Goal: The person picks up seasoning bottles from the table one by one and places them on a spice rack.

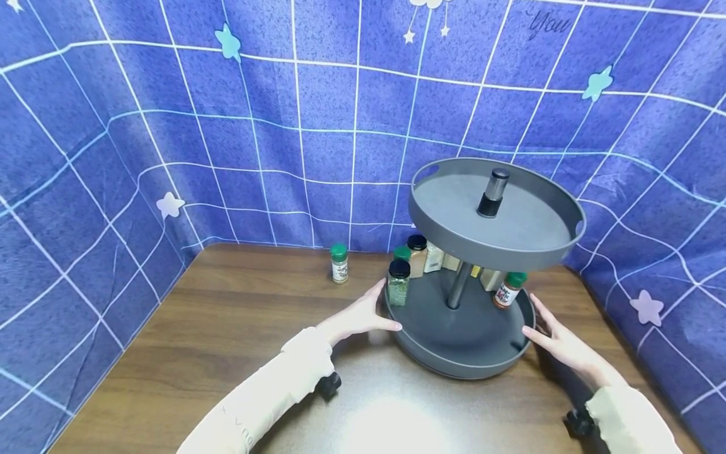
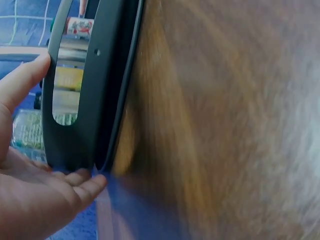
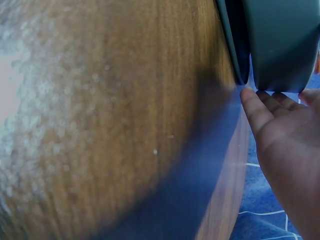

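Note:
A grey two-tier turntable (image 1: 490, 252) stands on the table, its upper tray (image 1: 454, 195) bare around a central post. Several spice jars line the back of the lower tray (image 1: 454, 347), among them a black-capped jar of green herbs (image 1: 399, 287) and a green-capped jar with red contents (image 1: 507, 291). At the lower tray's left side, my left hand (image 1: 365, 313) spreads its fingers along the outer wall, thumb at the rim beside a handle slot. My right hand (image 1: 561, 343) touches the opposite side with extended fingers, thumb over the rim.
A green-capped spice jar (image 1: 339, 265) stands alone on the wooden table (image 1: 244, 315), left of the turntable. Blue patterned cloth (image 1: 317, 151) hangs behind the table and along both sides. Bright glare lies on the table's front.

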{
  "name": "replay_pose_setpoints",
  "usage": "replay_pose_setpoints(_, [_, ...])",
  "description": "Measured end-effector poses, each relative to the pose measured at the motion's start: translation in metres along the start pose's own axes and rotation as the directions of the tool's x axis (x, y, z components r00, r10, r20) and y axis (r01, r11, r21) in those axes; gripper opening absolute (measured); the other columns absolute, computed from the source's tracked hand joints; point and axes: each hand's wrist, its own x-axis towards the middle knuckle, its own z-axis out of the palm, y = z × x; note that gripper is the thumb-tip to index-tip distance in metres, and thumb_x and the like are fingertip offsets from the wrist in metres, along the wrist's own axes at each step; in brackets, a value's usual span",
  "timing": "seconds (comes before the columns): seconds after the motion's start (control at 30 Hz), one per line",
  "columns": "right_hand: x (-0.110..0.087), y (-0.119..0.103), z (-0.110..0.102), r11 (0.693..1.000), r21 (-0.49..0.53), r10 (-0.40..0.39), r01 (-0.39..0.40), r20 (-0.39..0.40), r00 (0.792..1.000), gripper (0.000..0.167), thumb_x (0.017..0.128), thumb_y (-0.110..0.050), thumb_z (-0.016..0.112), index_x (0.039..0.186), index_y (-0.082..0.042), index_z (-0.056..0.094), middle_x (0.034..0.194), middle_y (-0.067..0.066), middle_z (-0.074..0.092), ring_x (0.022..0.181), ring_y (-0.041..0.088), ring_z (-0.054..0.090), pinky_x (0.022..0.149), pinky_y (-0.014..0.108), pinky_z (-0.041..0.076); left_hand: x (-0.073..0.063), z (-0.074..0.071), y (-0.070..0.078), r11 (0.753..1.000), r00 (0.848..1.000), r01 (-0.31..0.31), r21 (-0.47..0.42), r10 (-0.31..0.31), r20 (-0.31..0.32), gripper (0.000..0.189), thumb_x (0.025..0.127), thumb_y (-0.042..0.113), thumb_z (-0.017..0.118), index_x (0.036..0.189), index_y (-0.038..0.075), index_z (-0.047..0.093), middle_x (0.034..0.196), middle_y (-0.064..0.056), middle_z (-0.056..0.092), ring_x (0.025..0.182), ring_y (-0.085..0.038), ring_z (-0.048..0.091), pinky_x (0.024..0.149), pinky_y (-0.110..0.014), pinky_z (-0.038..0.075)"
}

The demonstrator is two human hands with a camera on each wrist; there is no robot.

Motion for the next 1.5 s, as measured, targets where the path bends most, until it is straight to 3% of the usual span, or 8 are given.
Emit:
replay_pose_setpoints(0.13, [0.0,0.0,0.0,1.0,-0.007,-0.005,0.005,-0.002,1.0,0.077,0.097,-0.012,0.052,0.15,-0.002,-0.003,0.149,0.036,0.009,0.128,0.06,0.015,0.088,-0.003,0.024,0.003,-0.005,-0.003,1.0,0.999,0.014,-0.026,-0.012,0.045,0.113,0.071,0.036,0.081,0.152,0.009,0.007,0.157,-0.013,0.014,0.143,-0.027,0.016,0.116,-0.044,0.016])
replay_pose_setpoints(0.47, [0.0,-0.001,-0.002,1.0,-0.005,0.0,0.0,0.009,1.0,0.076,0.097,-0.013,0.051,0.149,-0.001,-0.002,0.149,0.036,0.01,0.129,0.059,0.015,0.088,-0.003,0.025,0.012,-0.012,-0.009,0.979,0.994,-0.034,-0.202,0.055,0.099,0.109,0.072,0.019,0.081,0.152,0.011,0.008,0.155,-0.013,0.02,0.141,-0.027,0.023,0.114,-0.041,0.024])
replay_pose_setpoints(0.77, [0.0,0.001,-0.003,0.999,-0.033,-0.008,0.008,-0.003,1.0,0.076,0.096,-0.012,0.052,0.15,-0.002,-0.001,0.149,0.036,0.011,0.128,0.06,0.017,0.088,-0.003,0.024,0.018,-0.017,-0.011,0.974,0.989,-0.034,-0.223,0.065,0.132,0.106,0.074,0.016,0.08,0.151,0.009,0.008,0.156,-0.013,0.018,0.14,-0.031,0.025,0.114,-0.041,0.024])
replay_pose_setpoints(1.0, [0.001,0.002,-0.001,0.999,-0.049,-0.009,0.008,-0.014,1.0,0.077,0.095,-0.013,0.054,0.15,-0.001,0.0,0.149,0.036,0.013,0.128,0.059,0.019,0.088,-0.003,0.023,0.018,-0.018,-0.011,0.969,0.99,-0.038,-0.245,0.07,0.123,0.106,0.074,0.012,0.079,0.151,0.006,0.006,0.155,-0.019,0.018,0.14,-0.034,0.023,0.114,-0.045,0.023])
replay_pose_setpoints(1.23, [0.002,0.003,0.0,0.998,-0.064,-0.002,0.001,-0.013,1.0,0.078,0.095,-0.014,0.055,0.15,-0.003,0.001,0.148,0.036,0.017,0.128,0.058,0.022,0.087,-0.003,0.025,0.016,-0.019,-0.013,0.979,0.994,-0.04,-0.198,0.059,0.09,0.105,0.072,0.018,0.081,0.151,0.008,0.012,0.155,-0.013,0.02,0.14,-0.033,0.025,0.113,-0.043,0.025])
replay_pose_setpoints(1.5, [-0.001,0.0,0.0,0.997,-0.077,0.026,-0.027,-0.015,1.0,0.079,0.095,-0.017,0.056,0.152,-0.009,0.001,0.15,0.034,0.014,0.13,0.057,0.02,0.088,-0.002,0.024,0.014,-0.03,-0.007,0.975,0.995,-0.088,-0.203,0.095,0.028,0.105,0.072,0.018,0.082,0.151,0.01,0.013,0.157,-0.009,0.016,0.14,-0.036,0.022,0.113,-0.048,0.025])
